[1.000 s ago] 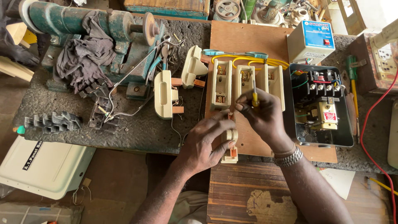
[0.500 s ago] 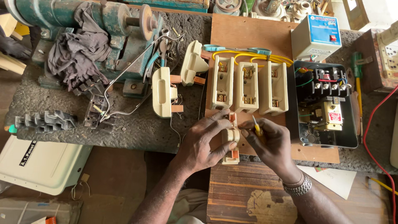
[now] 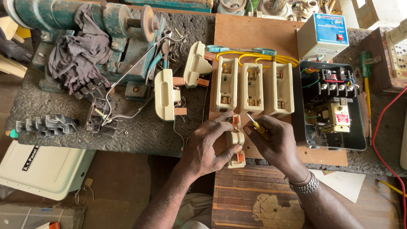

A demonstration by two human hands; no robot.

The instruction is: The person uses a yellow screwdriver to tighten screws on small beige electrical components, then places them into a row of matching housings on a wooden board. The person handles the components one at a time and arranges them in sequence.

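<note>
My left hand (image 3: 210, 144) grips a cream fuse carrier (image 3: 235, 142) with copper ends at the near edge of a brown wooden board (image 3: 250, 32). My right hand (image 3: 277, 142) holds a yellow-handled screwdriver (image 3: 257, 126), its tip pointing at the top of the carrier. Just beyond my hands three cream fuse bases (image 3: 251, 87) stand in a row on the board, joined by yellow wires (image 3: 254, 57). Two more cream fuse carriers (image 3: 167, 95) lie to the left on the dark bench.
An open black starter box (image 3: 333, 106) with a relay sits right of the board, a white control box (image 3: 322, 36) behind it. A green bench grinder (image 3: 85, 21) with a grey rag stands at the back left. A red cable (image 3: 381, 127) runs at right.
My right hand has come down from the fuse bases to the carrier in my left hand, bringing the screwdriver tip to it. The view has shifted slightly.
</note>
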